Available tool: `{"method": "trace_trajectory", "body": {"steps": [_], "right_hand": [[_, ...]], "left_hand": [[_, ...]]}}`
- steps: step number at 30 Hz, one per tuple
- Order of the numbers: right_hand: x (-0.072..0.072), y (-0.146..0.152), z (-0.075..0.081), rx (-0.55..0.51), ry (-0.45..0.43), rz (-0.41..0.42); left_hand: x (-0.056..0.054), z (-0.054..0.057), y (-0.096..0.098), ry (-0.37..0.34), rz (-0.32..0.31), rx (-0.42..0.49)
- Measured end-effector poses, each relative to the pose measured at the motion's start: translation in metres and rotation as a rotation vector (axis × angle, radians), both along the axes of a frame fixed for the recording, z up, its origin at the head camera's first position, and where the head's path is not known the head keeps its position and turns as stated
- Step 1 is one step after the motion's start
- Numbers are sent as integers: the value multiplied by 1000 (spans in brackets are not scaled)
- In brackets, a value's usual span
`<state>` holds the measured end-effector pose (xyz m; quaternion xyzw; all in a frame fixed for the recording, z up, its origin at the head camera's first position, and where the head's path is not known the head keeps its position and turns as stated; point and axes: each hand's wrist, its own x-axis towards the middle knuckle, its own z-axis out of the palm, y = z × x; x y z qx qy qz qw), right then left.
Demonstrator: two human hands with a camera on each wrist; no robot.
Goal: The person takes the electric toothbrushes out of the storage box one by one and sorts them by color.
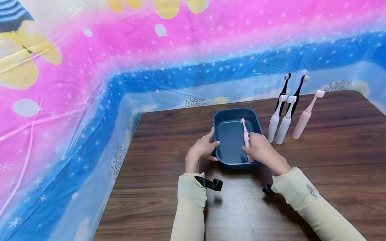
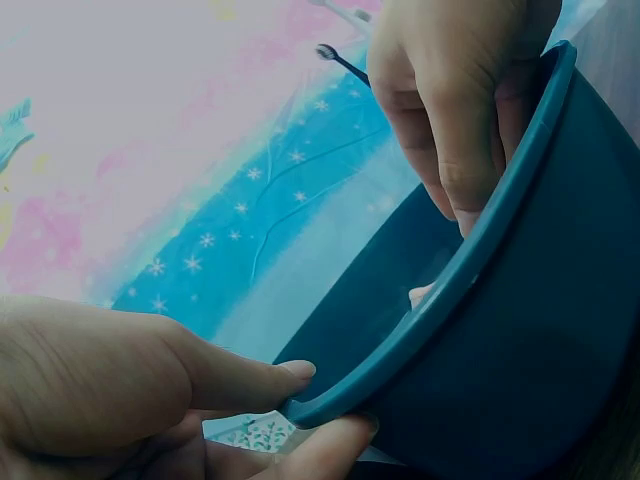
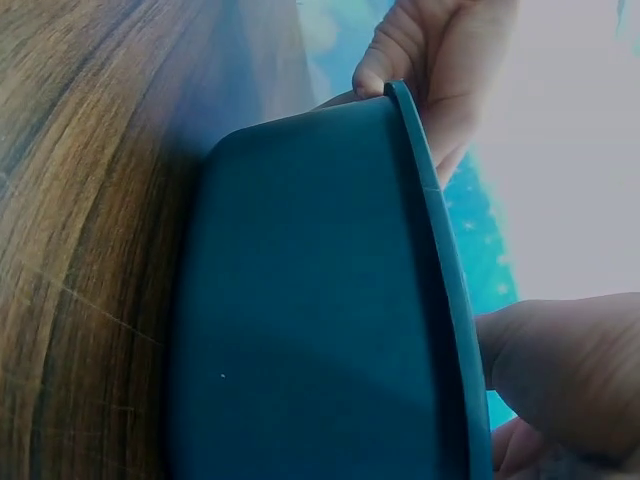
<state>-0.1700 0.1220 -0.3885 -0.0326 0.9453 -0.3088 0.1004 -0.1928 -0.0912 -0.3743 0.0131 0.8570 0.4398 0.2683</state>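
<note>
A dark blue-green plastic bin [image 1: 229, 142] stands on the table. My left hand [image 1: 202, 147] pinches its left rim between thumb and fingers, as the left wrist view also shows. Over the bin's right side, my right hand [image 1: 261, 150] holds a pink electric toothbrush [image 1: 245, 135] by its lower handle. The brush lies lengthwise along the right part of the bin, head toward the far end. In the right wrist view, the bin's outer wall [image 3: 310, 300] hides the toothbrush.
Right of the bin stand several upright electric toothbrushes: two white ones [image 1: 273, 125] in front, black ones [image 1: 297, 93] behind, and a pink one [image 1: 302, 122] at the right. A patterned cloth [image 1: 187, 73] hangs behind the wooden table [image 1: 150, 150].
</note>
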Motion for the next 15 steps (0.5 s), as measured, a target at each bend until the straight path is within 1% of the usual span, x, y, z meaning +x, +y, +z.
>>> {"method": "trace_trajectory", "body": {"steps": [5,12,15], "right_hand": [[-3,0,-1,-1,-12,27],[-13,-1,-2,-11,-51,35],[-17,-1,-2,0,-63,41]], "left_hand": [[0,0,0,-3,4,3],[0,1,1,-5,10,1],[0,0,1,-5,7,-6]]}}
